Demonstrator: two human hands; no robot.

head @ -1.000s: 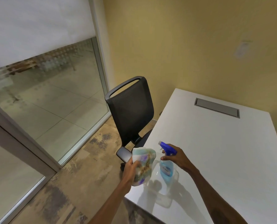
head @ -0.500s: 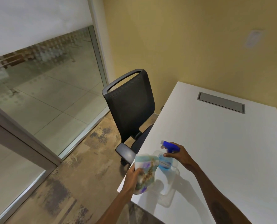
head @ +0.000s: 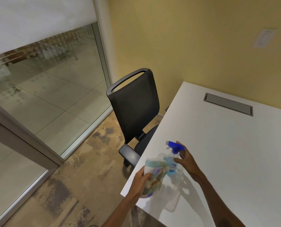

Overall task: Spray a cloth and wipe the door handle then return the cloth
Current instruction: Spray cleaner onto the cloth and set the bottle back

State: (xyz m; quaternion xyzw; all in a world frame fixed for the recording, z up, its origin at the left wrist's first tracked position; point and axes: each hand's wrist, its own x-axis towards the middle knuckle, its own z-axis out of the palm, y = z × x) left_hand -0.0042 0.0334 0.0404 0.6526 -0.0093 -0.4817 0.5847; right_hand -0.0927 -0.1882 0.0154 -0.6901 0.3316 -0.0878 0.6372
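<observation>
My left hand (head: 140, 182) grips a crumpled patterned cloth (head: 155, 173) above the near left corner of the white table (head: 221, 149). A clear spray bottle (head: 173, 157) with blue liquid and a blue trigger head stands upright just behind the cloth, on a clear plastic tray (head: 172, 203). My right hand (head: 185, 158) is beside the bottle's neck with the fingers loosened and spread; only the thumb seems to touch it. No door handle is in view.
A black mesh office chair (head: 134, 110) stands at the table's left side. A glass wall (head: 46, 99) with a metal frame runs along the left over patterned carpet. A grey cable hatch (head: 228, 104) is set into the far part of the table.
My right hand has set the spray bottle down upright and eased its grip on it. The cloth stays in my left hand. My view has shifted slightly.
</observation>
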